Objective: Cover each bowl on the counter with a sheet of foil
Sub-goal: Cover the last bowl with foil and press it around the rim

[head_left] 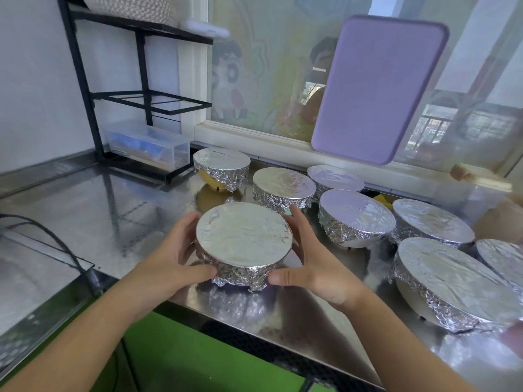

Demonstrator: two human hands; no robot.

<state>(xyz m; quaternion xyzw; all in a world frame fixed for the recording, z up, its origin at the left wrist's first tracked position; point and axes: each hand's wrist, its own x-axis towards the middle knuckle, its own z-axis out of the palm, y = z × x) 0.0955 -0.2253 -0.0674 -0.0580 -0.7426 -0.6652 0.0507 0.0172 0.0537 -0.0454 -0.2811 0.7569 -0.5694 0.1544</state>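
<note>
A bowl wrapped in foil [243,239] stands near the front edge of the steel counter [113,210]. My left hand [175,256] cups its left side, thumb pressed on the crumpled foil skirt. My right hand [308,258] cups the right side, its thumb on the foil at the front. Several other foil-covered bowls stand behind and to the right: one with a yellow base [222,168], one behind my fingers [283,188], one in the middle [355,217] and a large one at the right [450,281].
A black wire rack [119,91] with a clear plastic box [147,147] stands at the back left. A purple cutting board [376,89] leans on the window. A black cable [59,244] runs beside a glass panel at the left. Green cabinet fronts lie below the counter edge.
</note>
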